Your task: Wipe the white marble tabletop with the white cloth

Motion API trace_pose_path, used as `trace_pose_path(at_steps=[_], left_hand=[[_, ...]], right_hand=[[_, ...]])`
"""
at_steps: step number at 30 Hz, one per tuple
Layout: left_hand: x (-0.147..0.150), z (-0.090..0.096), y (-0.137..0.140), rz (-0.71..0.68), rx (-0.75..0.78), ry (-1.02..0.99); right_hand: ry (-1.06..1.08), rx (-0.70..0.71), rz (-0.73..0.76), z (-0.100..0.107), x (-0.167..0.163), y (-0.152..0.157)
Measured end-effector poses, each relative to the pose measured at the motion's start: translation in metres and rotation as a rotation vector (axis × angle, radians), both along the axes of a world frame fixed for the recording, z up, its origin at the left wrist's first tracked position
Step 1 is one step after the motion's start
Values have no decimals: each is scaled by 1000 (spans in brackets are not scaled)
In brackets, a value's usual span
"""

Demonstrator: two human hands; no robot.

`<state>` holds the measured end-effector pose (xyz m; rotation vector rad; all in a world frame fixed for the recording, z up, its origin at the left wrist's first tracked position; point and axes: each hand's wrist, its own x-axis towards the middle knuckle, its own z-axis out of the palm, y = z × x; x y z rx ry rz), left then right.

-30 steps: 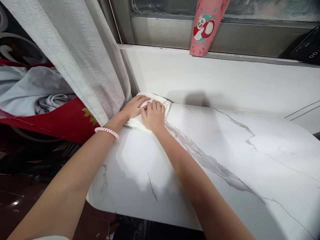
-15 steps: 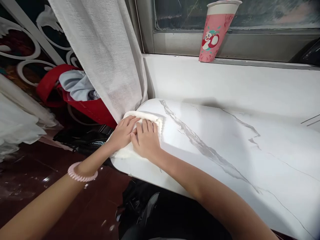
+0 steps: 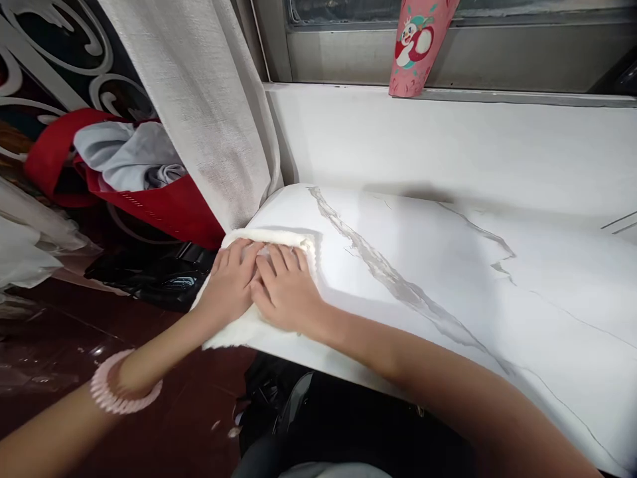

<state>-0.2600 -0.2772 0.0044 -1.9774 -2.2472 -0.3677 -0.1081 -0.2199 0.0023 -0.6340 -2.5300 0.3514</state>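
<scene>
A cream-white cloth (image 3: pixel 259 326) lies spread over the left end of the white marbled tabletop (image 3: pixel 348 285). Its lower left corner reaches past the table's near edge. My left hand (image 3: pixel 229 280), with a pink coiled band (image 3: pixel 122 392) on the wrist, rests flat on the cloth with its fingers extended. Beside it my right hand (image 3: pixel 287 287) presses flat on the same cloth, fingers slightly spread. The two hands touch at the thumbs. Neither hand has its fingers wrapped round anything.
A pink paper cup (image 3: pixel 421 50) stands on the window ledge (image 3: pixel 497 96). A pale curtain (image 3: pixel 213 113) hangs by the table's left end. Farther left is a red bag (image 3: pixel 164 212) with grey-blue fabric (image 3: pixel 132 156) in it. A black bag (image 3: pixel 164 279) lies below.
Both hands and the cloth have slid toward me and a little left, so the cloth now hangs over the near edge. The camera view has tipped downward.
</scene>
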Motion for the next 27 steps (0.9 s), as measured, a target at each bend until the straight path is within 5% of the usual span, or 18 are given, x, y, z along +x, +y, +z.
trace_pose_path(at_steps=[8,13,21,27], left_hand=[[-2,12,149,54,-33,-102],[-4,18,212,30,-21,-105],[-4,17,258,-35,-50,-104],[10,14,235,-45,-65,-118]], right_hand=[[16,42,-97,-8,-21,140],[-14,47,-204,-9,-31,201],[-47,15,-348,-8,-30,224],[6,22,-318,-10,-14,202]])
